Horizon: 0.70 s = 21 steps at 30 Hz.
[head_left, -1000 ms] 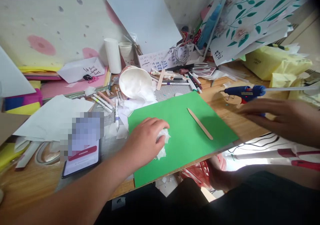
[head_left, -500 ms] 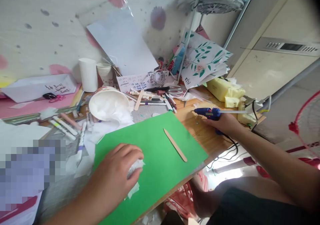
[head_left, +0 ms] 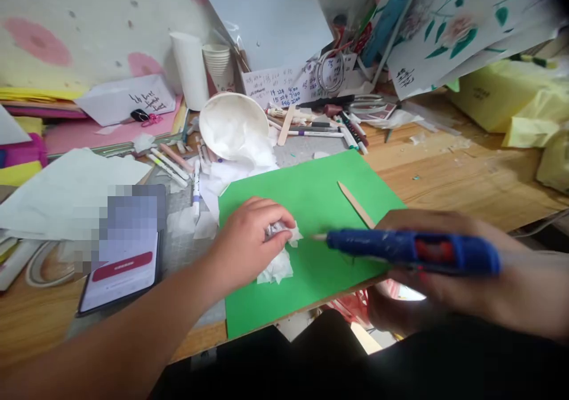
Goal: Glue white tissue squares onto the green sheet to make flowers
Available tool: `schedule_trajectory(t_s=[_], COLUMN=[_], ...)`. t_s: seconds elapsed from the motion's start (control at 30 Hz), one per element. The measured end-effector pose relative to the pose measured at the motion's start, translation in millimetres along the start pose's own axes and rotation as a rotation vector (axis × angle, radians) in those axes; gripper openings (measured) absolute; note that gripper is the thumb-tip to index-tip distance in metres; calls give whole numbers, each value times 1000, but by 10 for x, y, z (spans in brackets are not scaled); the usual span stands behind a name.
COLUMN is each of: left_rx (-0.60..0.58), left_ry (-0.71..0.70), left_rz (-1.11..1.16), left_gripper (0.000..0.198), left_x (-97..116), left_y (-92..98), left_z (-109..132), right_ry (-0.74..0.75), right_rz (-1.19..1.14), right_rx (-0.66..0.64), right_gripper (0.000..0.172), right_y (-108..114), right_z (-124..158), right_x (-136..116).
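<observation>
My left hand [head_left: 249,238] pinches a crumpled wad of white tissue [head_left: 278,256] and presses it onto a green paper sheet [head_left: 311,198] near the desk's front edge. My right hand [head_left: 448,269] grips a blue hot glue gun [head_left: 409,250], held level above the sheet. Its nozzle points left and stops just short of the tissue. A wooden craft stick [head_left: 354,204] lies on the green sheet behind the gun.
A tipped white paper bowl [head_left: 231,124] with tissue sits behind the sheet. Markers [head_left: 347,132], paper cups [head_left: 217,62], a white roll [head_left: 190,71] and notes crowd the back. A phone [head_left: 122,272] lies left. Yellow packs [head_left: 502,92] stand at the right.
My right hand picked the glue gun up from the desk at the right and brought it over the green sheet, nozzle toward the tissue. My left hand stayed on the tissue.
</observation>
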<state>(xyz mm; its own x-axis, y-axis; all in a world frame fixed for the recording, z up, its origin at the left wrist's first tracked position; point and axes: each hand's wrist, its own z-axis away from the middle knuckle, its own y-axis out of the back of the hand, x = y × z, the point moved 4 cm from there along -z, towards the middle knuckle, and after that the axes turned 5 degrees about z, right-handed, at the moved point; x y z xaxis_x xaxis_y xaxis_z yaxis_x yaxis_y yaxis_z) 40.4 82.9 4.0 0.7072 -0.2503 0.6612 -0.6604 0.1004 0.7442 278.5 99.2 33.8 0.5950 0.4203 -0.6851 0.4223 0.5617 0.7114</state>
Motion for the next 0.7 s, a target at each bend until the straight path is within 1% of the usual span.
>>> schedule_trajectory(t_s=[0.03, 0.07, 0.17, 0.3, 0.43, 0.5, 0.57, 0.7], left_rx=[4, 9, 15, 22, 24, 23, 29, 34], left_ry=[9, 13, 16, 5, 4, 2, -4, -9], left_rz=[6, 13, 27, 28, 31, 34, 37, 38], left_gripper=[8, 8, 7, 8, 8, 9, 10, 9], left_x=[-7, -13, -29, -43, -50, -47, -42, -43], left_y=[0, 0, -3, -8, -9, -8, -4, -5], left_z=[3, 6, 15, 20, 30, 35, 39, 38], right_ry=[12, 17, 37, 57, 108, 116, 114, 125], right_rz=[6, 19, 60, 133, 252, 295, 297, 219], right_rx=[-54, -78, -81, -48, -62, -67, -80, -140], right_gripper=[7, 3, 5, 9, 20, 22, 21, 13], right_y=[-105, -184, -306, -326, -347, -357, -364, -380], right_z=[-28, -60, -151, -214, -214, -209, -212, -236], right_x=[-71, -120, -181, -162, -137, -127, -125, -146])
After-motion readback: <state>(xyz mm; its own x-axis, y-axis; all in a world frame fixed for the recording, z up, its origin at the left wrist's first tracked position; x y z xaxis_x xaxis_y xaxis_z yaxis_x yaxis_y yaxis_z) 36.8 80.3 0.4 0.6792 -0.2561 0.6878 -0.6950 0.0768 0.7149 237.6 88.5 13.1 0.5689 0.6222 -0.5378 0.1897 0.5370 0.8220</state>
